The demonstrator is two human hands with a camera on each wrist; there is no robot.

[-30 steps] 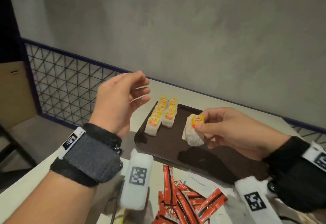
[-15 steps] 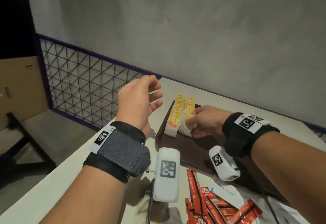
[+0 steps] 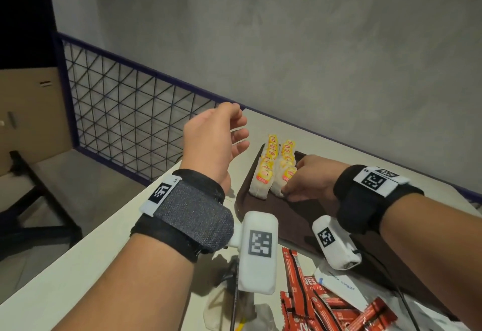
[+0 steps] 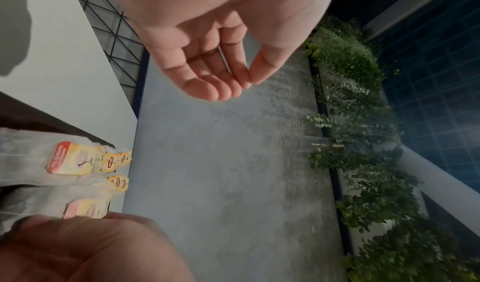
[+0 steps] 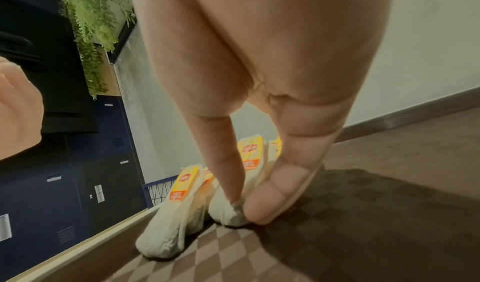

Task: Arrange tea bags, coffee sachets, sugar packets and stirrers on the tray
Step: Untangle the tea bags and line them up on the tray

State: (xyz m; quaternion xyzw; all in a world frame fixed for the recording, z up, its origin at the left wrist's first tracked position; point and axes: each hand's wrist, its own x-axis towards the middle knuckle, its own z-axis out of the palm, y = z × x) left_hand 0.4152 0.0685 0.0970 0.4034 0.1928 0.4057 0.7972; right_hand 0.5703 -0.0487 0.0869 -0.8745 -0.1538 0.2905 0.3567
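Two rows of white tea bags (image 3: pixel 271 163) with yellow tags stand at the far left corner of the dark brown tray (image 3: pixel 294 216). My right hand (image 3: pixel 287 191) is down on the tray at the near end of the right row. Its thumb and forefinger pinch the bottom of the nearest tea bag (image 5: pixel 223 204), which rests on the checkered tray (image 5: pixel 363 235). My left hand (image 3: pixel 238 132) hovers above the table, left of the rows, fingers loosely curled and holding nothing. In the left wrist view, my left hand (image 4: pixel 241 82) is empty above the tea bags (image 4: pixel 78 159).
Red coffee sachets (image 3: pixel 313 302) lie heaped on the pale table in front of the tray, beside a white sugar packet (image 3: pixel 341 285) and some clear wrapping. A thin dark stick (image 3: pixel 234 291) lies under my left wrist. A wire-mesh railing (image 3: pixel 125 111) borders the table's far left.
My right hand brought the tea bag from above the middle of the tray to the near end of the right row and lowered it there. My left hand stayed raised.
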